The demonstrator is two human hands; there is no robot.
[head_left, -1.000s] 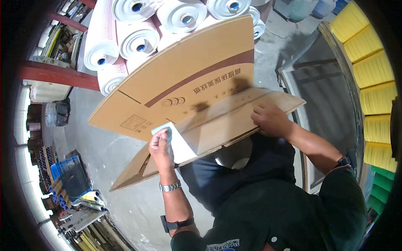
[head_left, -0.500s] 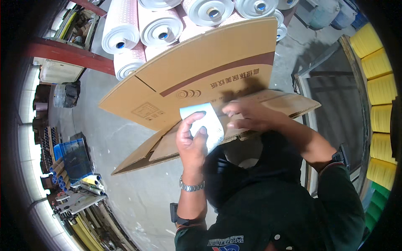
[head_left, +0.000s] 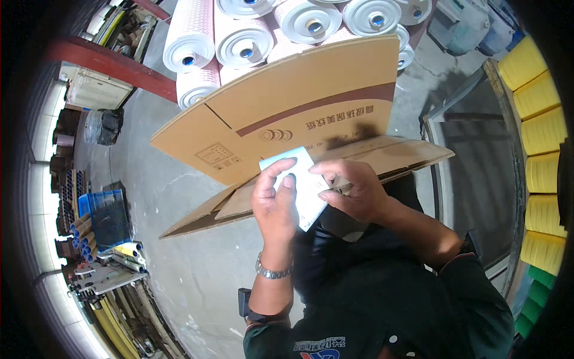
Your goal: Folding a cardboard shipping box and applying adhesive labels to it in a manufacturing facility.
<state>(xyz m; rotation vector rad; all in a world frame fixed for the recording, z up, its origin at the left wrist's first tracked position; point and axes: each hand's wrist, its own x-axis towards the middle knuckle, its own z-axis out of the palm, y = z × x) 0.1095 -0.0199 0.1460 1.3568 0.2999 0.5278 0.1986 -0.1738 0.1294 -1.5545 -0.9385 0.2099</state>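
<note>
two hands hold a pale card against a cardboard box

a small pale blue-white card (head_left: 304, 188) sits at the centre of the frame, pinched between both hands just in front of a flattened brown cardboard box (head_left: 299, 113). the left hand (head_left: 274, 203) grasps the card's left side, its fingers (head_left: 276, 173) curled over the upper edge. the right hand (head_left: 353, 190) grips the right side, fingers closed on the card and touching the box's lower flap (head_left: 394, 157). a metal wristwatch (head_left: 272, 272) circles the left wrist. the box spans the middle of the frame, tilted, with a dark red stripe across its face. behind it, along the top edge, lie stacked white paper rolls (head_left: 242, 42) with blue cores. a red steel beam (head_left: 113, 63) runs across the upper left. at the lower left, a blue crate (head_left: 107, 215) stands on the grey concrete floor (head_left: 179, 197) beside loose tubes. yellow and green ribbed blocks (head_left: 541, 137) line the right edge.
</note>
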